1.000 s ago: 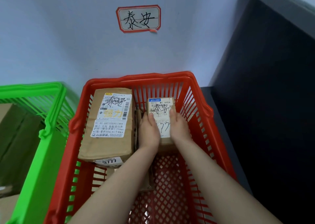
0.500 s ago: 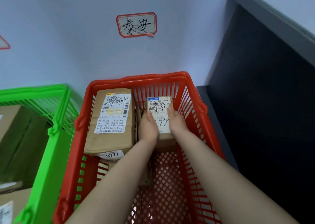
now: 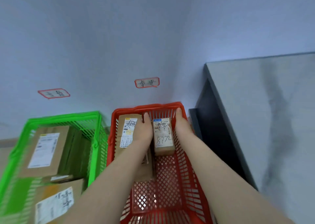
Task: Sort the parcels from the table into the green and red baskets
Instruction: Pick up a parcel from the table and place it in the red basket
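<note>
A small brown parcel (image 3: 162, 136) with "8772" handwritten on its label lies in the red basket (image 3: 148, 106), at the far right of its floor. My left hand (image 3: 144, 130) is flat along the parcel's left side, fingers straight. My right hand (image 3: 182, 126) is a little to the parcel's right, with a gap between them, fingers straight. Neither hand grips it. A larger brown parcel (image 3: 127, 121) lies at the basket's far left, partly hidden by my left forearm. The green basket (image 3: 63, 116) stands to the left.
The green basket holds a big labelled box (image 3: 46, 148) and another labelled parcel (image 3: 56, 201) nearer me. Two red-framed signs, one (image 3: 147, 82) and another (image 3: 53, 93), hang on the wall above the baskets. A grey table (image 3: 255, 121) stands close on the right.
Both hands have let go of the small parcel and spread apart to its sides. The view has pulled back and up, bringing more of the green basket and the table into sight.
</note>
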